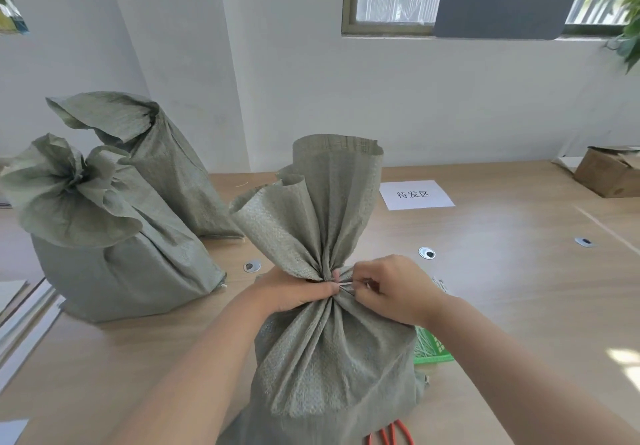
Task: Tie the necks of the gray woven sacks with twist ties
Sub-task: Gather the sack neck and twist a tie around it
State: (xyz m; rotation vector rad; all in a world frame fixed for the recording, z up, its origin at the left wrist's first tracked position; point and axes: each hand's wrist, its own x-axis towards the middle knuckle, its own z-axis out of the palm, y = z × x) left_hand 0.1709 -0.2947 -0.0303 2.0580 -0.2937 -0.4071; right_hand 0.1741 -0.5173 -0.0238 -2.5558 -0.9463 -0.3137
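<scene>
Nearest stands the sack [329,358] on the table [502,288], neck [323,269] bunched in the left hand's [294,292] grip. Right hand [394,288] pinches the ends of the tie [346,284] there; twisting seems in hand, and next calls for firm turns without slackening the bunch.

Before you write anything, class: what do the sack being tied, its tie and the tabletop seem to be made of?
Sack: probably woven plastic, matte grey-green; grid weave, stiff creases. Tie: thin pale strip, perhaps coated wire; too small to tell. Tabletop: likely wood-look laminate, smooth, slight sheen, faint grain.
</scene>
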